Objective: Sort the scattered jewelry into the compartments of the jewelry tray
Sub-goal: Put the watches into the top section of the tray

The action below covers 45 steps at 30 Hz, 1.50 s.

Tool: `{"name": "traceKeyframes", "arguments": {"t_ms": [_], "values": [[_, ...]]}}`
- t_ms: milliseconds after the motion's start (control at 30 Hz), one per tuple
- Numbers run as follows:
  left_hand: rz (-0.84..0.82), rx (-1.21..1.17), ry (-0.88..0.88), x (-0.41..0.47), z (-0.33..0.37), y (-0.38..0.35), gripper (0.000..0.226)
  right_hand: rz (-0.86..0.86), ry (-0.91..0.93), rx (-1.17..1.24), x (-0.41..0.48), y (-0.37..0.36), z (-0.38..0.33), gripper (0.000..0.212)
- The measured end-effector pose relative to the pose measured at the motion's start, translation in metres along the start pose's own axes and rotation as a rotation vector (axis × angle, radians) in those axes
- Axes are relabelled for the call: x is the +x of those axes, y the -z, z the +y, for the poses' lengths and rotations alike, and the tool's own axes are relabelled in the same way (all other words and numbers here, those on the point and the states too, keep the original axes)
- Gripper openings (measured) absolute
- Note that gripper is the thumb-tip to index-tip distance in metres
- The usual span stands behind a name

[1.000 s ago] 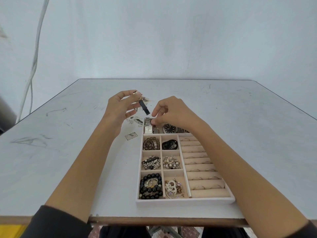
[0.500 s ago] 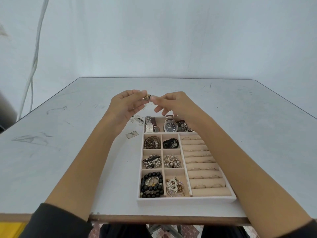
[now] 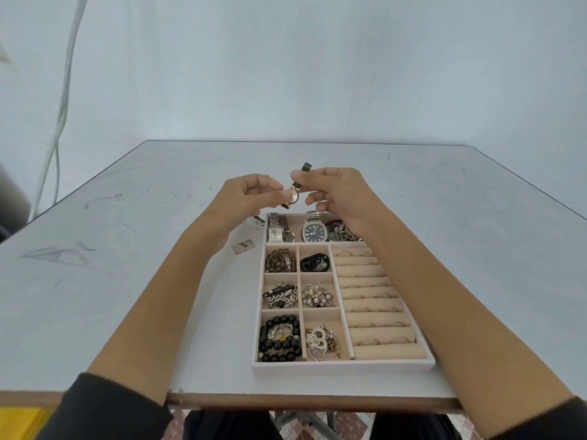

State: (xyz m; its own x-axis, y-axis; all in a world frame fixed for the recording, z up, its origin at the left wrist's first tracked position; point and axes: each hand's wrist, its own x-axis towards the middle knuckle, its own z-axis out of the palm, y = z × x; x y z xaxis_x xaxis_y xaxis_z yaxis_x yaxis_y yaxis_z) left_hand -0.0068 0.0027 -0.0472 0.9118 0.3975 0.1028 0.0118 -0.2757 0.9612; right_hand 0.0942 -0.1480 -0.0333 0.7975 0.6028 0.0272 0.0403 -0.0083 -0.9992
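Grey-white laminate, scuffed with dark marks, fills the middle of the frame: the table (image 3: pixel 127 281). On it, lower right of centre, sits my pale jewelry tray (image 3: pixel 343 365), with ring rolls (image 3: pixel 371 300) down its right side, six small squares on its left, and a long top compartment holding a dark-dial watch (image 3: pixel 313 231). At the centre of the frame my left hand (image 3: pixel 251 195) and right hand (image 3: pixel 336 192) meet in the air. The left pinches the round case of a small rose-gold watch (image 3: pixel 293 195). The right pinches its dark strap, whose end sticks up past my fingers. The watch shows just above the tray's top edge, clear of every compartment.
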Motion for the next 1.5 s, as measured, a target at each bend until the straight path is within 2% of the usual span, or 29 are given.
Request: {"name": "traceKeyframes", "arguments": {"t_ms": [100, 200, 267, 367, 600, 1300, 1500], "values": [[0.057, 0.118, -0.027, 0.005, -0.01, 0.005, 0.023, 0.029, 0.009, -0.131, -0.002, 0.001, -0.001, 0.034], [0.174, 0.529, -0.062, 0.014, -0.033, 0.014, 0.029, 0.024, 0.027, -0.238, -0.005, 0.0, -0.003, 0.04], [0.127, 0.775, -0.077, 0.018, -0.047, 0.016, 0.036, 0.012, 0.046, -0.295, -0.006, 0.0, -0.005, 0.036], [0.057, 0.943, -0.087, 0.021, -0.055, 0.016, 0.044, 0.02, 0.08, -0.365, -0.005, 0.001, -0.005, 0.033], [0.03, 0.97, -0.063, 0.021, -0.054, 0.015, 0.047, -0.016, 0.166, -0.485, 0.001, -0.002, 0.004, 0.032], [-0.005, 0.991, -0.038, 0.02, -0.053, 0.016, 0.048, -0.156, 0.059, -0.683, -0.002, 0.007, -0.003, 0.029], [-0.007, 0.999, -0.037, 0.019, -0.051, 0.015, 0.048, -0.138, 0.153, -0.644, -0.002, 0.006, -0.003, 0.026]]}}
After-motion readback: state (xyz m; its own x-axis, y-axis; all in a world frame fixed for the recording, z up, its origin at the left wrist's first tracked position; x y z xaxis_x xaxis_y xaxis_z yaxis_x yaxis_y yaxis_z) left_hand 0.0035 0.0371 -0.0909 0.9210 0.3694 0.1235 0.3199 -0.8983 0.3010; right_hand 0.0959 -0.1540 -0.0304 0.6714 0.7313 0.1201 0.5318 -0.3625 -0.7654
